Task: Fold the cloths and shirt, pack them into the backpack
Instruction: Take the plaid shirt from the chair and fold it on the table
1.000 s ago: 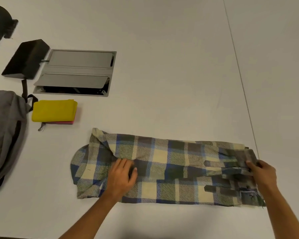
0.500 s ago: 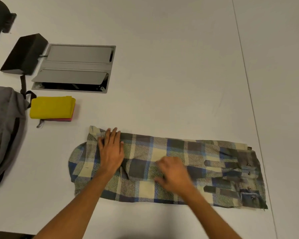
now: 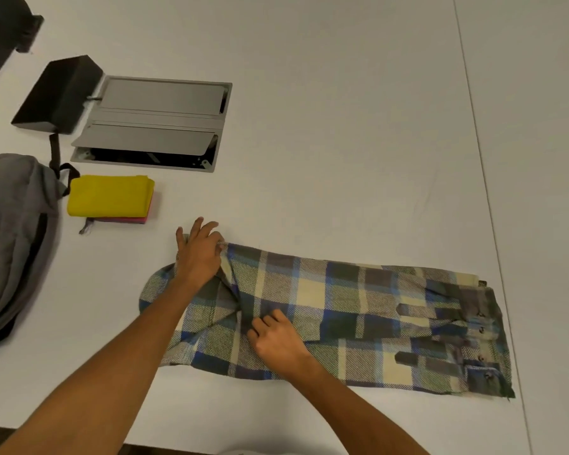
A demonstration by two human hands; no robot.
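Plaid flannel, blue, cream and grey-green, made up the shirt, which lay flat on the white desk as a long narrow band, already folded lengthwise, its long axis running left to right across the person's front. Both hands worked the left end of that band: the left hand rested at the far upper-left corner with its fingers spread and fairly straight, pressing the cloth edge down, while the right hand sat nearer the person, a little right of the left one, its fingers curled and apparently pinching a crease of the fabric. The hands were near each other but apart, with a diagonal wrinkle of cloth between them. Most of the shirt's length, including the buttoned cuffs at the right end, stretched away to the right of both hands, so the right hand was the nearer one to the free end. Judged from this layout, the coming fold would likely run along the long axis, bringing one end over toward the other, and the left end would need to stay pinned or be lifted cleanly. To the left, well apart from the shirt, a folded yellow cloth lay stacked on a pink one, just beside the grey backpack at the desk's left edge, so packing had not yet begun.
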